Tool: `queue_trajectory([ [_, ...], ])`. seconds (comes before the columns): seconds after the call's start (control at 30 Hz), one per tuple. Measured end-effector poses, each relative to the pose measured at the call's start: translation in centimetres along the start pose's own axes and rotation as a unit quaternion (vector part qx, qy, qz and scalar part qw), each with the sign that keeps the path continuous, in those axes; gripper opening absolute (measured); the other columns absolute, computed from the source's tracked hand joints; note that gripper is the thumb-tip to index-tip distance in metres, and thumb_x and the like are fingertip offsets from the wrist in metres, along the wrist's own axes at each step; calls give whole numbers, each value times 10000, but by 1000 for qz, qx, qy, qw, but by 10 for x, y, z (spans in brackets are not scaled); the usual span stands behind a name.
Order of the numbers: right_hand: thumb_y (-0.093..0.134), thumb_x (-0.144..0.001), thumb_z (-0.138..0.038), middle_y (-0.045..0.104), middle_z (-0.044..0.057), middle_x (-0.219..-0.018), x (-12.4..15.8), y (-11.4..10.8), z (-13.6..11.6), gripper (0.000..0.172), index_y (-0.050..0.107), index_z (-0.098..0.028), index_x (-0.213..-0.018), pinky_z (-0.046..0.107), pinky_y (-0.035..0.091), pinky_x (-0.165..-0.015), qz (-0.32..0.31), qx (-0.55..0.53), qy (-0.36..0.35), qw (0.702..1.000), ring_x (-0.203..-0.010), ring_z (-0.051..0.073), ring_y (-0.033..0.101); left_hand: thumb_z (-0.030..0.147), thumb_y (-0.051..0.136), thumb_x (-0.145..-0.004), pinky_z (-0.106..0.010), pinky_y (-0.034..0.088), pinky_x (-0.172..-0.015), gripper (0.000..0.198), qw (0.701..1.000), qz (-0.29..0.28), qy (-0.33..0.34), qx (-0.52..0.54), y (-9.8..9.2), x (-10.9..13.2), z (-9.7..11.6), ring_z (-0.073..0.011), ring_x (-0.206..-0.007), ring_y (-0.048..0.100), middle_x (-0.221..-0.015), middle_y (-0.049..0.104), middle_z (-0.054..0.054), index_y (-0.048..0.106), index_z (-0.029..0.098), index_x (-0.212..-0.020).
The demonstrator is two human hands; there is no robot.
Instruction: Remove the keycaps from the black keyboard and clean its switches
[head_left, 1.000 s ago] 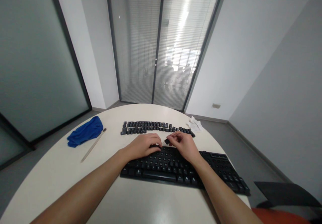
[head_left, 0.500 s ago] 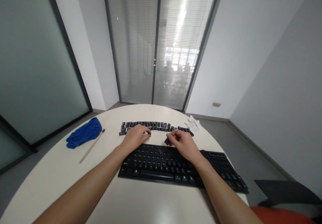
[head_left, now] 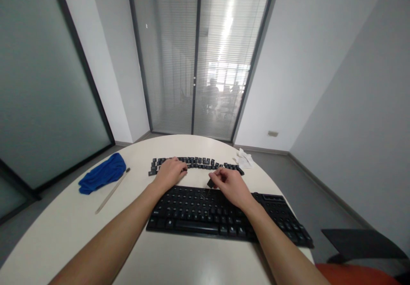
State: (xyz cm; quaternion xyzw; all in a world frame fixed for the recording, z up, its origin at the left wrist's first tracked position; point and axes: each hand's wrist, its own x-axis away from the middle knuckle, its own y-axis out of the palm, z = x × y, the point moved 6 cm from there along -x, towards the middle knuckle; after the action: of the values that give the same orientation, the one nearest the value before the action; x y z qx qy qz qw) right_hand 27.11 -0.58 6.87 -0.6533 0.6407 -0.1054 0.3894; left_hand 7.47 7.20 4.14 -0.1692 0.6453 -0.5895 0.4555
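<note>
A black keyboard (head_left: 198, 226) lies on the table in front of me, many of its upper positions bare of caps. My right hand (head_left: 229, 184) is closed around the small black handle of a keycap puller (head_left: 210, 183). Its thin wires point down and left over the keyboard's top rows. Beyond the keyboard, loose black keycaps (head_left: 200, 161) stand in curved rows. My left hand (head_left: 171, 171) rests at the near side of these rows, partly covering them. Thumb and fingers pinch together on a dark keycap (head_left: 185, 170), mostly hidden by the fingers.
On the left of the pale round table (head_left: 73, 229) lie a blue cloth (head_left: 104, 173) and a thin brush (head_left: 112, 193). Crumpled white tissue (head_left: 244, 158) sits at the far right edge. A chair with a red seat (head_left: 352, 274) stands at the lower right.
My left hand has moved slightly left, closer against the keycap rows. My right hand stays over the keyboard with the puller. The whole view has shifted a little.
</note>
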Motion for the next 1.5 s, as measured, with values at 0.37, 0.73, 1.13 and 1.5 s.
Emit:
queue_trajectory([
  [0.37, 548, -928, -410, 684, 19, -611, -1, 2, 2, 315, 656, -187, -732, 257, 426, -558, -2, 5, 13, 1000, -558, 159, 600, 214, 595, -876, -386, 442, -825, 137, 1000, 7, 22, -17, 7, 0, -2, -280, -964, 567, -913, 713, -86, 731, 206, -866],
  [0.73, 542, -929, -422, 671, 16, -613, -1, 4, 4, 326, 656, -180, -741, 249, 421, -559, -6, 6, 16, 1000, -563, 152, 590, 217, 652, -862, -374, 431, -842, 127, 999, -2, 30, -35, 13, 0, -2, -271, -1014, 561, -989, 703, -63, 706, 210, -976],
  [1.13, 540, -931, -430, 663, 12, -615, -1, 5, 4, 331, 652, -184, -741, 250, 414, -565, -6, 6, 11, 1000, -567, 149, 579, 245, 591, -909, -357, 417, -890, 144, 997, -27, 68, 25, 16, -2, -3, -237, -983, 581, -939, 718, -39, 734, 237, -921],
  [1.5, 540, -928, -436, 669, 18, -614, -2, 6, 6, 340, 666, -181, -742, 255, 416, -561, -8, 16, 18, 1000, -564, 153, 588, 225, 570, -891, -327, 446, -887, 166, 992, -67, 72, 77, 15, -1, 1, -227, -954, 629, -935, 744, -37, 735, 221, -907],
])
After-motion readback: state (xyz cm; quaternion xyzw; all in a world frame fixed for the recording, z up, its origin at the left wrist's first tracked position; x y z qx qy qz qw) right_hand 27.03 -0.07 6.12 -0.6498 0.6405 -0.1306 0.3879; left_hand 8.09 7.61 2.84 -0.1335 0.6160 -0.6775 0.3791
